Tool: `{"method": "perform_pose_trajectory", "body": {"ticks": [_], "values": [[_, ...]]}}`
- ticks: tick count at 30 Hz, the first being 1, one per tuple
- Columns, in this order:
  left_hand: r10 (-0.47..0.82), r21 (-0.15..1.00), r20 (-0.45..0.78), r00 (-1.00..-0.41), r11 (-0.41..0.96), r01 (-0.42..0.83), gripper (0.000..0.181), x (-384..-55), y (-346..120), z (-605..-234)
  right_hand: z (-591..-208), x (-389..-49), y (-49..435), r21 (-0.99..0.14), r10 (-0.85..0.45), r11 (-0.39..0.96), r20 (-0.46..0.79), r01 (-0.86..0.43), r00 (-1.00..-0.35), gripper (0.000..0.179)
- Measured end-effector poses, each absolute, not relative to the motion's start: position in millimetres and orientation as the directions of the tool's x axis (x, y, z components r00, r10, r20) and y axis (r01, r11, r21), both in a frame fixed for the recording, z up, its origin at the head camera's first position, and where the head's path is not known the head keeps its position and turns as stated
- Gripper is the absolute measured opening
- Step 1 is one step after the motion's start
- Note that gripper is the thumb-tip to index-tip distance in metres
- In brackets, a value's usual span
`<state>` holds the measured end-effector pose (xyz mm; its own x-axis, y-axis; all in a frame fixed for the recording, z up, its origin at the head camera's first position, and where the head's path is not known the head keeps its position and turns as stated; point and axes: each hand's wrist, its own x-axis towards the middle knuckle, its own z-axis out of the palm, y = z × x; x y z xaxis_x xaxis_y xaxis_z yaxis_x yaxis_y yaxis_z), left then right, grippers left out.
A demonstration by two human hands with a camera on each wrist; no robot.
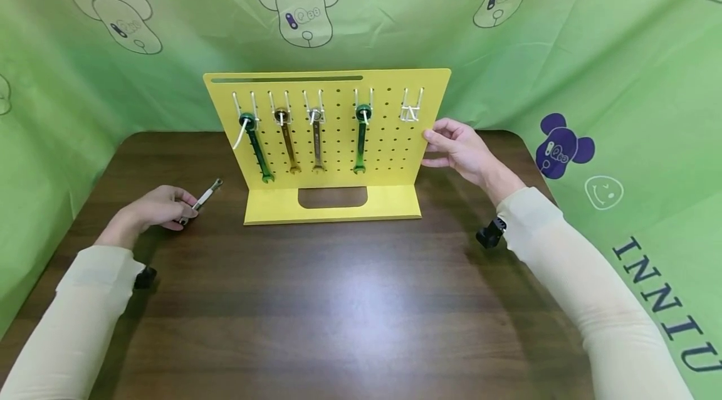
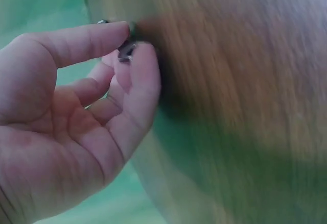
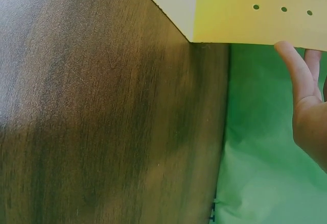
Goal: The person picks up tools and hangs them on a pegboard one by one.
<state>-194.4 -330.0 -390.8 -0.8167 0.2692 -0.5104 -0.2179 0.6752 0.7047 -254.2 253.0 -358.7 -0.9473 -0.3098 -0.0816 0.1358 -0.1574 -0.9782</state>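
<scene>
My left hand (image 1: 160, 207) is low over the table at the left, pinching a small silver wrench (image 1: 206, 195) whose ring end points away toward the back. In the left wrist view the wrench's dark open end (image 2: 124, 56) shows between thumb and fingertips. At the centre stands a yellow pegboard (image 1: 389, 193). My right hand (image 1: 459, 149) holds its right edge, thumb on the front face and other fingers partly hidden behind. From its white hooks hang a green wrench (image 1: 259, 152) at far left, a bronze wrench (image 1: 289, 146), a dark grey wrench (image 1: 317, 143) and another green wrench (image 1: 361, 146).
A white hook (image 1: 410, 113) at the board's right end carries no wrench. The board's foot has a cut-out and rests on the dark wooden table (image 1: 316, 300). Green printed cloth (image 1: 383, 17) hangs close behind the table and along its sides.
</scene>
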Motion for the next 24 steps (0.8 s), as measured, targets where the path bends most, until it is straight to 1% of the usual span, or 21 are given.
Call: {"method": "perform_pose_trajectory", "body": {"ticks": [5, 10, 12, 18, 24], "values": [[0.28, 0.702, -0.555, -0.783, 0.662, -0.261, 0.036, -193.3, -327.6, -387.6, -359.1, -254.9, 252.8, -0.976, -0.311, -0.165, -0.086, 0.143, -0.947, 0.011], [0.32, 0.722, -0.602, -0.731, 0.608, -0.329, 0.04, -193.7, -326.8, -381.6, -358.1, -255.4, 252.9, -0.974, -0.315, -0.175, -0.086, 0.147, -0.945, 0.012], [0.35, 0.725, -0.617, -0.705, 0.602, -0.336, 0.04, -193.4, -325.4, -377.5, -357.5, -255.6, 253.1, -0.973, -0.316, -0.178, -0.082, 0.144, -0.945, 0.012], [0.482, 0.733, -0.64, -0.599, 0.616, -0.287, 0.037, -188.5, -307.3, -368.5, -356.4, -255.5, 253.0, -0.976, -0.321, -0.165, -0.08, 0.139, -0.944, 0.013], [0.584, 0.784, -0.591, -0.557, 0.58, -0.223, 0.039, -187.4, -274.3, -366.1, -357.4, -255.2, 252.0, -0.976, -0.317, -0.166, -0.082, 0.141, -0.945, 0.012]]}}
